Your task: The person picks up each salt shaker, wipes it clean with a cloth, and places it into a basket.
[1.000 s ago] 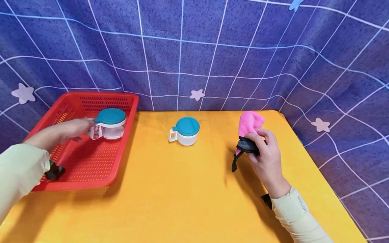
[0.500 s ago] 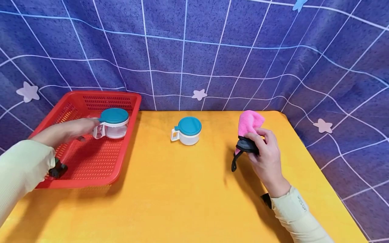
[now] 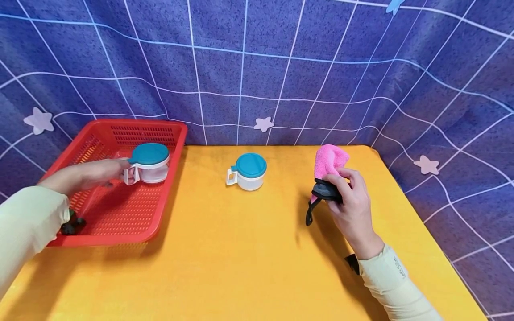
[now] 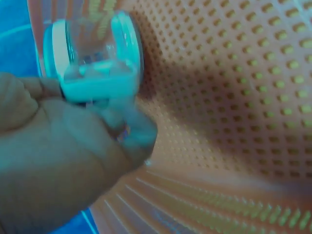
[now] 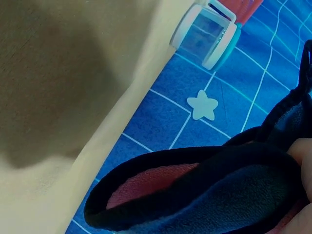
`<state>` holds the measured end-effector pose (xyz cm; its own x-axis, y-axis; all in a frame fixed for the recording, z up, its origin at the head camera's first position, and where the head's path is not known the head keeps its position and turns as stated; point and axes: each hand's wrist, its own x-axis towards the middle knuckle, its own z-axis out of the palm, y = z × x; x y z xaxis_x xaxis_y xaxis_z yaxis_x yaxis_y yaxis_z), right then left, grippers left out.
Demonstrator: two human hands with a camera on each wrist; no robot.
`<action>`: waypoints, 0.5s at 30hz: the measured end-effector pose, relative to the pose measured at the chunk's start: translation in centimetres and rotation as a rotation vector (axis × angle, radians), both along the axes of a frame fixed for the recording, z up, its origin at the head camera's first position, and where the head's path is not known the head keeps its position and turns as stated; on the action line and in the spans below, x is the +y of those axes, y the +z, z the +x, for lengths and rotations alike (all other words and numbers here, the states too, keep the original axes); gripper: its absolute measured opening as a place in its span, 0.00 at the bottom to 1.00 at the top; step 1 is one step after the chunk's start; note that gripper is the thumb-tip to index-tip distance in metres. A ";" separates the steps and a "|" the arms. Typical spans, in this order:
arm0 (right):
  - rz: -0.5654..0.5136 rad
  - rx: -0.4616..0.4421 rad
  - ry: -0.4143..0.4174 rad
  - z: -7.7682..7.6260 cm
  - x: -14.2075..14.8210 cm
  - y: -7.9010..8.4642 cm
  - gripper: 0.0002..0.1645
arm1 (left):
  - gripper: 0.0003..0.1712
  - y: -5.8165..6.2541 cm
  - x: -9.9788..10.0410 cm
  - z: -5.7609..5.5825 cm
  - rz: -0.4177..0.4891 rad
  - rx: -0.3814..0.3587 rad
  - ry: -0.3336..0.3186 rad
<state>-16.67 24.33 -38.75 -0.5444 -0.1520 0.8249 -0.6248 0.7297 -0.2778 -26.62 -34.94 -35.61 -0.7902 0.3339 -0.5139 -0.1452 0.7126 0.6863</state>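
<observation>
Inside the red basket (image 3: 116, 240), my left hand (image 3: 101, 171) grips the white handle of a seasoning jar (image 3: 151, 155) with a teal lid. This jar stands upright near the basket's right wall. In the left wrist view, curled fingers lie at the handle of the clear-bodied jar (image 4: 102, 87). Over the right side of the table, my right hand (image 3: 355, 207) pinches a folded pink cloth (image 3: 330, 161) with dark grey backing, black edging and a hanging loop. The right wrist view shows the cloth (image 5: 229, 195) bent over, its pink side partly tucked inside.
A second teal-lidded jar (image 3: 250, 168) stands mid-table, its handle pointing left. The table has a yellow cover (image 3: 225, 258). A blue curtain (image 3: 217, 76) with white lines and stars hangs behind the table and along its right side.
Both hands keep their holds, and the jar in the basket stays about where it was. The head view has shifted slightly, moving the basket and jars a little right in the picture.
</observation>
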 end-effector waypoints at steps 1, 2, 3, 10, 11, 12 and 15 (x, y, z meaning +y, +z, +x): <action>-0.001 0.000 0.000 0.0 0.0 0.0 0.20 | 0.27 -0.2 -0.3 0.0 0.019 -0.023 -0.005; 0.001 -0.002 0.001 0.0 0.0 0.0 0.20 | 0.28 -0.3 -0.5 0.0 0.040 -0.046 -0.011; 0.001 -0.002 0.002 -0.1 0.0 0.0 0.20 | 0.29 -0.5 -0.7 0.1 0.061 -0.071 -0.008; 0.000 -0.007 0.006 -0.1 0.0 0.0 0.20 | 0.30 -1.1 -1.9 -0.1 0.172 -0.170 -0.014; 0.002 -0.006 0.007 -0.1 0.1 0.0 0.20 | 0.31 -1.2 -2.0 -0.1 0.186 -0.184 -0.022; 0.003 -0.005 0.010 -0.2 0.1 0.0 0.20 | 0.31 -1.2 -2.1 -0.1 0.197 -0.195 -0.018; 0.001 -0.002 0.018 -0.1 0.1 0.0 0.20 | 0.34 -1.4 -2.2 -0.2 0.238 -0.237 -0.005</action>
<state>-16.82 24.45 -38.74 -0.5435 -0.1628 0.8235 -0.6369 0.7190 -0.2782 -26.80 -37.15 -37.03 -0.6562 0.4699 -0.5904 -0.3180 0.5374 0.7811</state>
